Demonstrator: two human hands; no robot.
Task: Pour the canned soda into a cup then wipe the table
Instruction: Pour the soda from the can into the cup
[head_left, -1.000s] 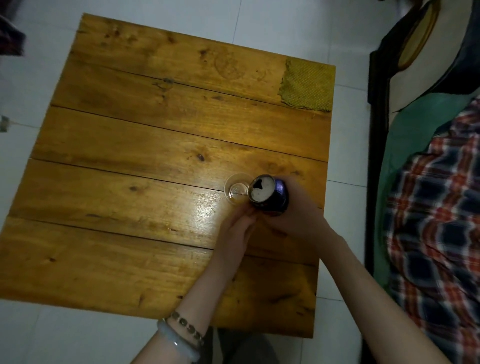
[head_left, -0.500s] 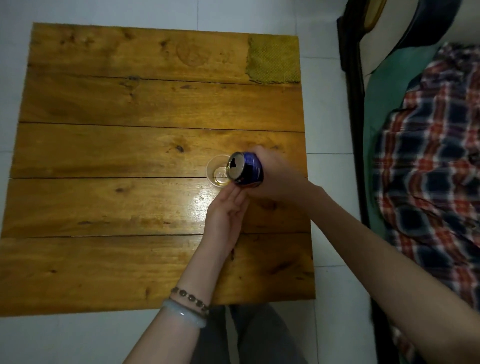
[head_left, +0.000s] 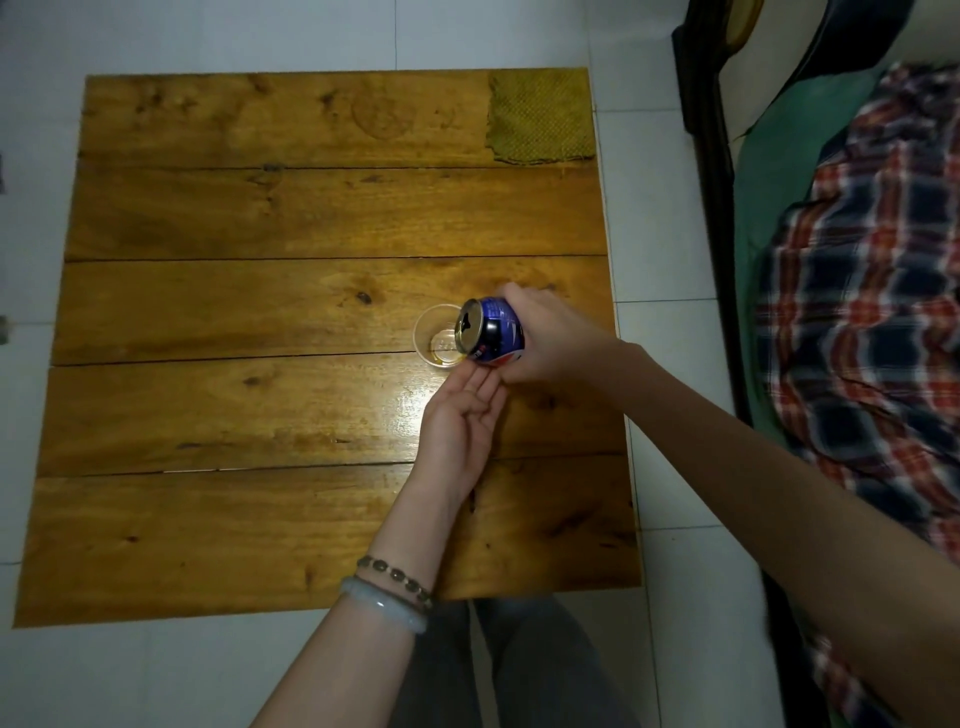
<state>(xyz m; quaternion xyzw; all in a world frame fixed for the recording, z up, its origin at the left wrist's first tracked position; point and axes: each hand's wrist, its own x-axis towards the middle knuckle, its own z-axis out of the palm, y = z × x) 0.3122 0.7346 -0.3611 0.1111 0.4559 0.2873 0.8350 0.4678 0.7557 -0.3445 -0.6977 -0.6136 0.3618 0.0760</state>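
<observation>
Gripping blue aluminium soda can (head_left: 493, 335) round its body with right hand (head_left: 545, 332). Can tipped almost flat, opened top overhanging right rim of small clear plastic cup (head_left: 434, 340). Left hand (head_left: 462, 421) straight-fingered, holding nothing, fingertips just at near side of cup, under the can; contact with cup not resolvable. Cup looks nearly empty; no stream discernible.

Risks, as judged:
- Skid or topple of the light cup, from a knock of can lip against rim.
- Gush past the narrow mouth onto brown plank table (head_left: 260, 312), from so steep a tilt.
- Foam over rim, with splash onto left fingers.

Surroundings:
- Square yellow-green woven cloth (head_left: 540, 117) at table corner far beyond and right of cup, well apart; wanted later for wiping.
- Red-and-navy plaid fabric (head_left: 872, 312) well right of cup, off the table.

In the way: can and right hand covering right side of cup, leaving only near and left sides for steadying.
</observation>
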